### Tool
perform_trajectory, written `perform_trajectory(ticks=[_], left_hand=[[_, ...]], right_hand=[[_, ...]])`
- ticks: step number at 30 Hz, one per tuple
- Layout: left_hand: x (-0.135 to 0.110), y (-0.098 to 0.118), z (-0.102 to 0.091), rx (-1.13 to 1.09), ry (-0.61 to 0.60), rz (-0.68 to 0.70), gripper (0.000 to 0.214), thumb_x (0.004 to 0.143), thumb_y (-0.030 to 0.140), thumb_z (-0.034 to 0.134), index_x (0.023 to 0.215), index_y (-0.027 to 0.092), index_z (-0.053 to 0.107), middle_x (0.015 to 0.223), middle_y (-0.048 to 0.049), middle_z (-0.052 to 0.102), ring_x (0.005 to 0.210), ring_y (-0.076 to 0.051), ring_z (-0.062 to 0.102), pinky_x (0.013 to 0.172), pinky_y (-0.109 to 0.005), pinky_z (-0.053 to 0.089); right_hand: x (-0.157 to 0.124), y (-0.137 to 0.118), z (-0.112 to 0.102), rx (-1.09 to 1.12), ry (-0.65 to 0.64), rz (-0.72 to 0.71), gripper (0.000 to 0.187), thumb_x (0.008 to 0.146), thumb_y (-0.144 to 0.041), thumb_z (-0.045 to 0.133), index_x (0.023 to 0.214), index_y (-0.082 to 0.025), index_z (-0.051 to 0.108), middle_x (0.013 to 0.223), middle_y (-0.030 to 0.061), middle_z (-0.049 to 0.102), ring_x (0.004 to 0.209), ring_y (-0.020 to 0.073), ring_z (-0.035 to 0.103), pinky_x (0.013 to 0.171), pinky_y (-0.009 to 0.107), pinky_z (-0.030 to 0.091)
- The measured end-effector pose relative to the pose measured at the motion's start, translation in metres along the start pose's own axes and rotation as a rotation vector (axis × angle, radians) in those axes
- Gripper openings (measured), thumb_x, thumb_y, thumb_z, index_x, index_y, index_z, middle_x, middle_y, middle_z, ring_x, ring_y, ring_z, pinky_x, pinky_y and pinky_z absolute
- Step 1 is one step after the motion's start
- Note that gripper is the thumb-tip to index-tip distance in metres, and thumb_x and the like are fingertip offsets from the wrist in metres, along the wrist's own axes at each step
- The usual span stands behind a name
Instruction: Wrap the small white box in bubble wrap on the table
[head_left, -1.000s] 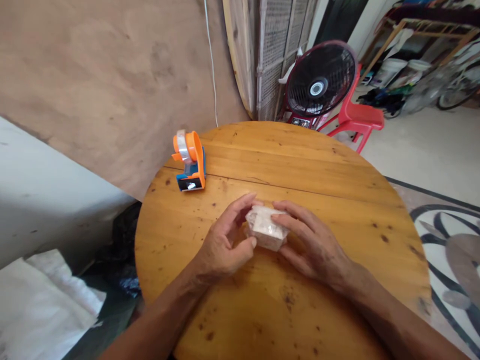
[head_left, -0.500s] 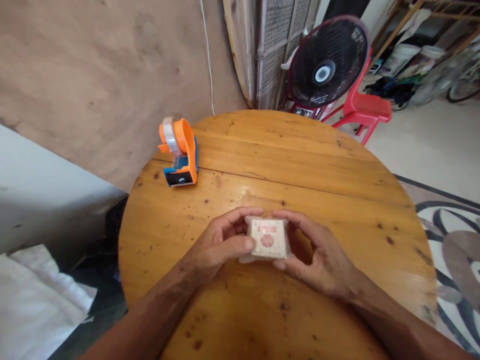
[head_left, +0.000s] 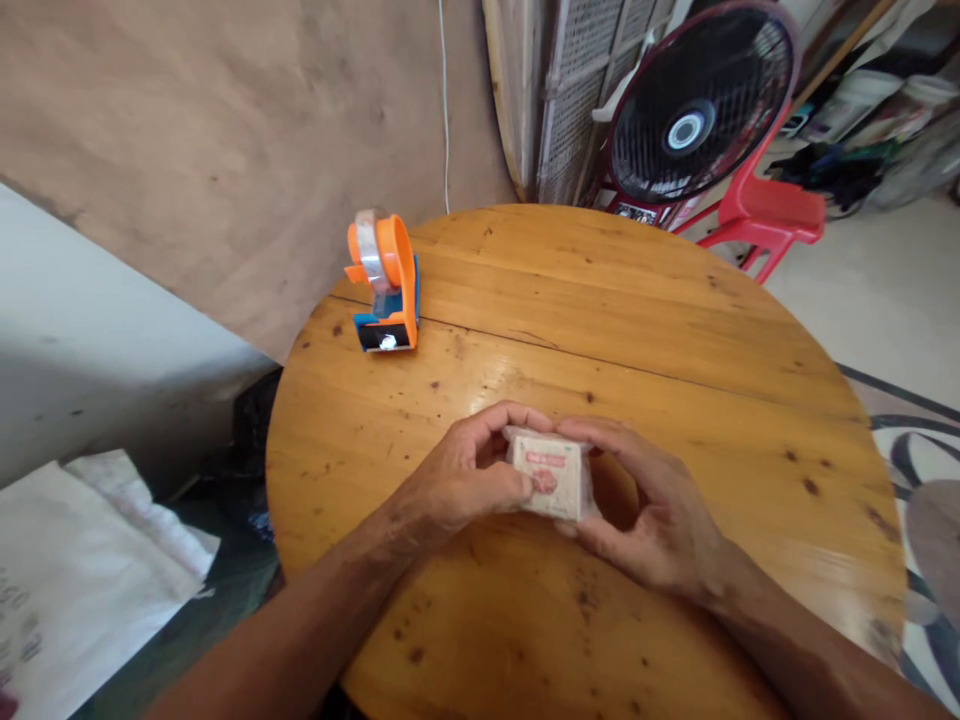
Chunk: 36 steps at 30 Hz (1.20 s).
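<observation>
A small, pale square block with red print point(head_left: 559, 485), wrapped in clear plastic, is held between my two hands above the near part of the round wooden table. My left hand point(head_left: 472, 470) grips its left side, the thumb lying across the printed face and the fingers curled behind. On the other side, my right hand point(head_left: 652, 505) has its fingertips at the top right edge and its thumb at the lower right corner. The fingertips behind the block are hidden.
An orange and blue tape dispenser point(head_left: 390, 285) with a roll of clear tape stands at the table's point(head_left: 675, 330) far left. Beyond the table are a black fan point(head_left: 697, 110) and a red plastic chair point(head_left: 780, 210). A white sack point(head_left: 90, 580) lies at lower left.
My left thumb has slid further over the block's printed face, and the block has turned slightly. The whole scene has shifted right in view as the camera moved.
</observation>
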<state>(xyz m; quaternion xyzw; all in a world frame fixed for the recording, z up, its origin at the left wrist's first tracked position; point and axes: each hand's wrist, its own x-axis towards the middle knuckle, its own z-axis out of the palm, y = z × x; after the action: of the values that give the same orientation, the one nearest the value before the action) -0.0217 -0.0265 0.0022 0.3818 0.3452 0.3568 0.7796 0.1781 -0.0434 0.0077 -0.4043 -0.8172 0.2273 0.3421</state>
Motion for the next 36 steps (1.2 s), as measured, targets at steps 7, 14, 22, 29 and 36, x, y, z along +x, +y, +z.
perform_trajectory(ticks=[7, 14, 22, 29, 36], left_hand=[[-0.001, -0.004, -0.003, 0.047, -0.002, 0.031, 0.037, 0.067, 0.024, 0.075, 0.101, 0.02, 0.059, 0.084, -0.0005, 0.062, 0.071, -0.012, 0.055, 0.063, -0.023, 0.043], [-0.001, -0.007, -0.004, 0.026, 0.005, 0.031, 0.031, 0.073, 0.025, 0.071, 0.101, 0.021, 0.06, 0.084, 0.0004, 0.062, 0.071, -0.011, 0.055, 0.064, -0.022, 0.043], [-0.002, -0.007, -0.009, -0.079, -0.119, 0.094, 0.05, 0.07, 0.022, 0.071, 0.117, 0.022, 0.056, 0.109, -0.0062, 0.062, 0.098, -0.021, 0.058, 0.083, -0.032, 0.046], [-0.005, -0.002, 0.0, 0.028, -0.072, 0.083, 0.051, 0.071, 0.019, 0.069, 0.118, 0.02, 0.05, 0.107, -0.0065, 0.06, 0.092, -0.018, 0.059, 0.08, -0.031, 0.047], [-0.007, -0.009, 0.004, 0.299, -0.03, 0.107, 0.049, 0.075, 0.018, 0.066, 0.121, 0.022, 0.049, 0.11, -0.0063, 0.061, 0.098, -0.019, 0.059, 0.083, -0.031, 0.047]], right_hand=[[0.004, -0.004, 0.002, -0.006, -0.001, 0.002, 0.05, 0.075, -0.029, 0.067, 0.123, -0.024, 0.052, 0.112, 0.0089, 0.067, 0.098, 0.0242, 0.065, 0.081, 0.036, 0.054], [0.004, -0.004, 0.002, -0.01, 0.003, 0.007, 0.047, 0.078, -0.035, 0.068, 0.12, -0.023, 0.052, 0.11, 0.0089, 0.067, 0.095, 0.0227, 0.066, 0.08, 0.034, 0.054], [0.003, -0.002, -0.005, 0.065, -0.034, 0.108, 0.048, 0.082, -0.042, 0.064, 0.124, -0.024, 0.051, 0.115, 0.0091, 0.065, 0.101, 0.0235, 0.063, 0.085, 0.036, 0.052], [-0.004, -0.006, -0.018, -0.024, 0.116, 0.022, 0.042, 0.081, -0.04, 0.067, 0.119, -0.027, 0.058, 0.116, 0.0099, 0.059, 0.112, 0.0279, 0.055, 0.09, 0.044, 0.047], [-0.004, -0.02, -0.013, -0.283, 0.115, -0.105, 0.015, 0.079, -0.02, 0.071, 0.094, -0.021, 0.068, 0.084, 0.0041, 0.065, 0.076, 0.0163, 0.058, 0.069, 0.033, 0.041]])
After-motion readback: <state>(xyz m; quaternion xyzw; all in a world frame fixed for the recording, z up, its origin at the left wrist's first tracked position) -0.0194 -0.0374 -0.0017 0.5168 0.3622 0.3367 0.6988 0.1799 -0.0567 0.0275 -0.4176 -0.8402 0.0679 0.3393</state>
